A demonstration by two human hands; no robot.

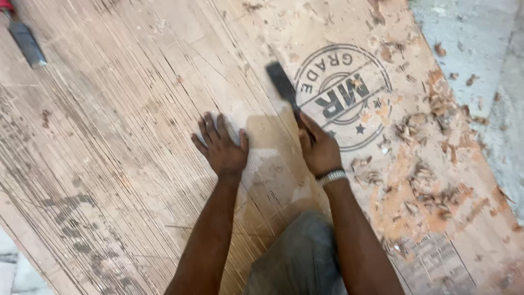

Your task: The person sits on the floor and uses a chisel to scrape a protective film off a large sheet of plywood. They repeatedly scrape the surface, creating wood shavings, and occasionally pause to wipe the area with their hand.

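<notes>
Scored plywood sheet [125, 136] on concrete, my left hand [222, 146] flat, open, right hand [319, 148] gripping what looks like a chisel [283, 84], board edge [464, 109] well right

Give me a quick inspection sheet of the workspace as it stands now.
Surface: large plywood sheet, scored with many fine lines, carrying a round ink stamp.
Job's things: dark flat-bladed tool held over the sheet beside the stamp.
Clutter: wood chips and torn veneer along the sheet's right side; second tool lying at top left.
Grippers: left hand flat on the sheet, fingers spread; right hand gripping the tool's handle, metal wristwatch on the wrist.
Cables: nothing seen.
Surroundings: grey concrete floor at right; the person's grey-clad knee below.
</notes>
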